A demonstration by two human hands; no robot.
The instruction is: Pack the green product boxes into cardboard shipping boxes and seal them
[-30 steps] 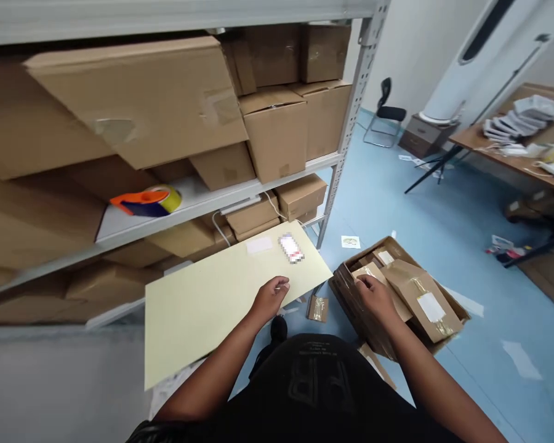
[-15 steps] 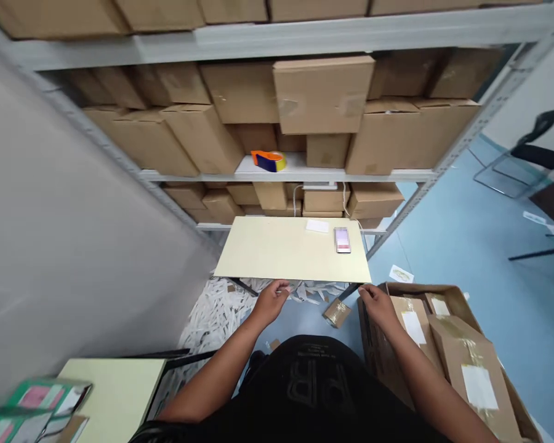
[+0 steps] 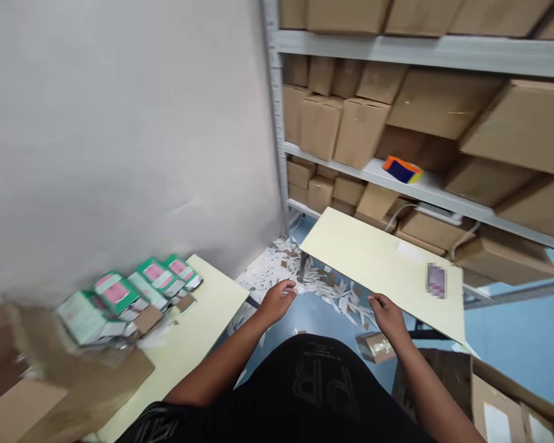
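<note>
- The left hand [image 3: 277,304] hangs in front of the body, above the floor, apart from both benches; its fingers are loosely curled, with a narrow gap between thumb and index finger.
- The right hand [image 3: 388,317] is just in front of the near edge of the shelf-side bench [image 3: 373,261]; its fingers are curled in, and I cannot tell whether the tips meet.
- The taped parcel [image 3: 376,346] lies on the floor [image 3: 316,317], below the right fingers and apart from them.
- On the shelf-side bench, beyond the right fingers, lie a pixelated phone [image 3: 436,281] and a white slip [image 3: 409,251]; the phone is near the right end.
- The wall-side bench [image 3: 219,292] has its corner near the left fingers; green-and-pink packets [image 3: 117,292] lie along its wall edge, well apart from them.
- White paper strips [image 3: 265,264] litter the floor beyond the left hand.
- A tape dispenser [image 3: 402,170] sits on the shelf [image 3: 376,167] among cardboard boxes [image 3: 364,129]; an open-topped carton [image 3: 457,372] with labelled parcels [image 3: 496,406] stands at lower right.
</note>
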